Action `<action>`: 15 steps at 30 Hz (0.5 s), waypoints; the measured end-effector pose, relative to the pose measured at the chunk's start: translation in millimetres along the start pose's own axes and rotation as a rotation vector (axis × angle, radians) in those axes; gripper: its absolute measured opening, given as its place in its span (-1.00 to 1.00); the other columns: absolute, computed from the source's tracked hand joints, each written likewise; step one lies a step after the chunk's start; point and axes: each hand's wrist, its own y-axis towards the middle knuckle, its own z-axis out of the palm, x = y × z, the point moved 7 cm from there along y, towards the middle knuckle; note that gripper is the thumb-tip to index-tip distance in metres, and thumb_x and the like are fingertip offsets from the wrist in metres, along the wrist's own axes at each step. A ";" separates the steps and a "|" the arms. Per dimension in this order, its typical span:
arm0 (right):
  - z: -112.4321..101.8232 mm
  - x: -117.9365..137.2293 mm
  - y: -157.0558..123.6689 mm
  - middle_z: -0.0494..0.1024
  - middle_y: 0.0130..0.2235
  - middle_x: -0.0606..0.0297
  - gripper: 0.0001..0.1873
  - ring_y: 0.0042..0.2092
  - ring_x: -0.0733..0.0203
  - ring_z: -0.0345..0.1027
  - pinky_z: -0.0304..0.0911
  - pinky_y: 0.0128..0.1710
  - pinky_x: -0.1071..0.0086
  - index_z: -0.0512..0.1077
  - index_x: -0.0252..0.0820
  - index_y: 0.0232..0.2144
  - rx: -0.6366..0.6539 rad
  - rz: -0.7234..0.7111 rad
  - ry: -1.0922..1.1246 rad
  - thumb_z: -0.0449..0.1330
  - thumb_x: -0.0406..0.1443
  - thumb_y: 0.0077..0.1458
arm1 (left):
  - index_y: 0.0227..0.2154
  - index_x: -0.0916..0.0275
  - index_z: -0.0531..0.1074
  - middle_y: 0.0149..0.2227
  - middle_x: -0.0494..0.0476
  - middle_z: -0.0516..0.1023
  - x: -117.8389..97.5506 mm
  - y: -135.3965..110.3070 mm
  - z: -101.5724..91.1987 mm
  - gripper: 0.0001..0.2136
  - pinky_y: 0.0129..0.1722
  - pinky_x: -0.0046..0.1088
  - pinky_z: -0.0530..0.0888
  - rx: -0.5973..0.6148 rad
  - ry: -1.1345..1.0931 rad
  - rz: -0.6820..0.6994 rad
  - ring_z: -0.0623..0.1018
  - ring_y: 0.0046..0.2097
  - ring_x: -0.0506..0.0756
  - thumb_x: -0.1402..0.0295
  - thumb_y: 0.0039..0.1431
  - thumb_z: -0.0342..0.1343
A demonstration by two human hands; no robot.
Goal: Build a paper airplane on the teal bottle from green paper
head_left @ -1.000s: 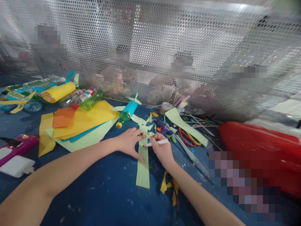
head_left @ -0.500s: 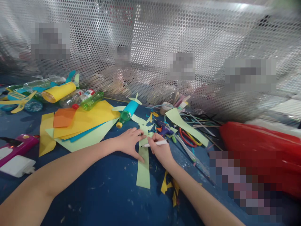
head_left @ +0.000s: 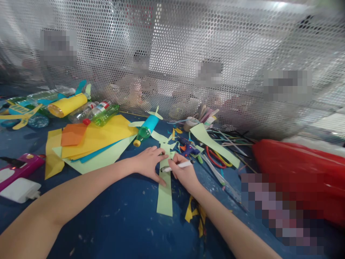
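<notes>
My right hand (head_left: 183, 170) is closed round a white marker (head_left: 183, 164), its dark tip touching a pale green paper strip (head_left: 165, 201). A small dark mark shows on the strip at the tip. With fingers spread, my left hand (head_left: 149, 162) lies across the strip's left edge and presses it to the blue table (head_left: 113, 223). Just beyond the hands, a green bottle wrapped in blue paper (head_left: 148, 126) lies on its side with pale green paper fins. A purple glue gun (head_left: 189, 148) rests past my right hand.
Yellow sheets (head_left: 107, 135) and an orange piece (head_left: 73, 134) lie at left, near several bottles (head_left: 106, 116) and a magenta power strip (head_left: 24, 167). A curved green strip (head_left: 214, 145), red bag (head_left: 296, 169) and yellow scraps (head_left: 190, 210) are at right. Perforated metal mesh (head_left: 172, 46) stands behind.
The marker's tip has shifted slightly down on the strip, and a dark mark now shows there. My left hand stays in place.
</notes>
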 end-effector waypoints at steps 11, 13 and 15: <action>-7.9 5.1 -0.9 0.05 -0.72 0.52 -0.72 -0.65 0.40 -0.10 -0.15 -0.66 0.48 0.02 -0.11 -0.69 -0.096 -0.073 -0.084 0.07 -0.34 -0.11 | 0.12 0.25 0.21 0.07 0.28 0.24 0.6 0.0 0.8 -0.10 0.06 -0.15 0.17 0.010 0.014 -0.005 0.24 0.03 0.30 -0.28 -0.24 0.00; -11.3 8.9 -0.7 0.02 -0.70 0.52 -0.72 -0.63 0.40 -0.11 -0.14 -0.64 0.48 0.00 -0.11 -0.70 -0.135 -0.103 -0.110 0.05 -0.34 -0.12 | 0.13 0.25 0.18 0.09 0.28 0.22 0.8 -0.1 1.1 -0.08 0.07 -0.16 0.17 0.029 0.017 -0.013 0.22 0.04 0.30 -0.29 -0.23 -0.01; -14.3 12.8 -1.0 0.00 -0.68 0.52 -0.72 -0.62 0.41 -0.12 -0.14 -0.63 0.49 -0.01 -0.12 -0.71 -0.172 -0.122 -0.126 0.05 -0.32 -0.13 | 0.15 0.26 0.15 0.10 0.28 0.21 1.1 -0.1 1.4 -0.06 0.09 -0.16 0.16 0.046 0.020 -0.024 0.20 0.06 0.30 -0.29 -0.23 -0.03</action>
